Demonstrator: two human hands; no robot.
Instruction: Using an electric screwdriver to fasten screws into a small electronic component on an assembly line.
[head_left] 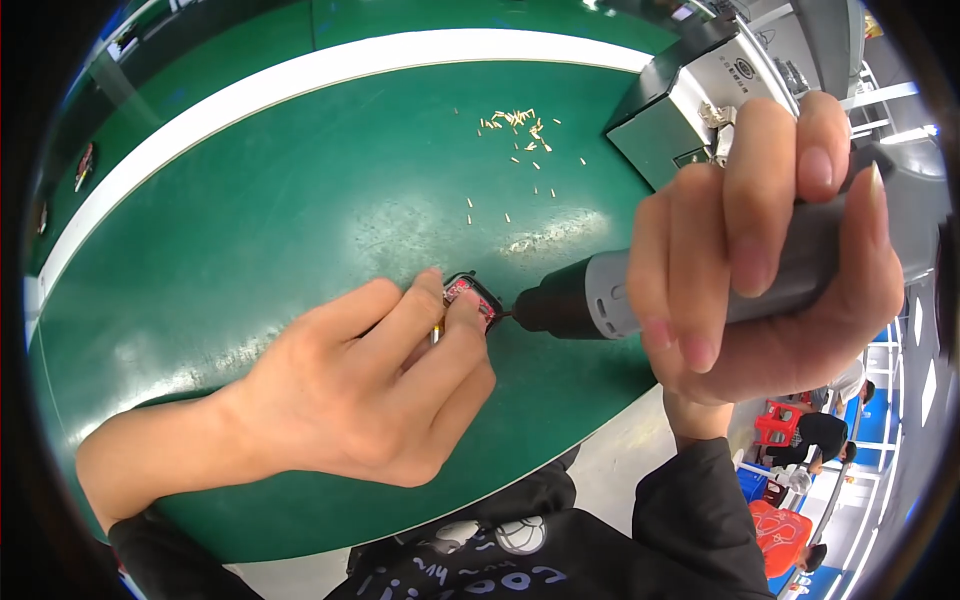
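My left hand [375, 375] is closed on a small black-framed device [471, 292] with red parts inside, held against the green table. A bit of yellow and white shows beneath its fingers. In my right hand [750, 260] is a grey and black electric screwdriver [610, 293], its fingers wrapped round the body. The driver lies nearly level in view and points left. Its thin bit meets the right edge of the device; whether it sits on a screw is too small to tell.
Several small brass-coloured screws [515, 120] lie scattered across the green table [300, 230]. A box-shaped machine [690, 100] with metal parts on its front stands at the far right. Past the table's right side are red stools [778, 424] and other people.
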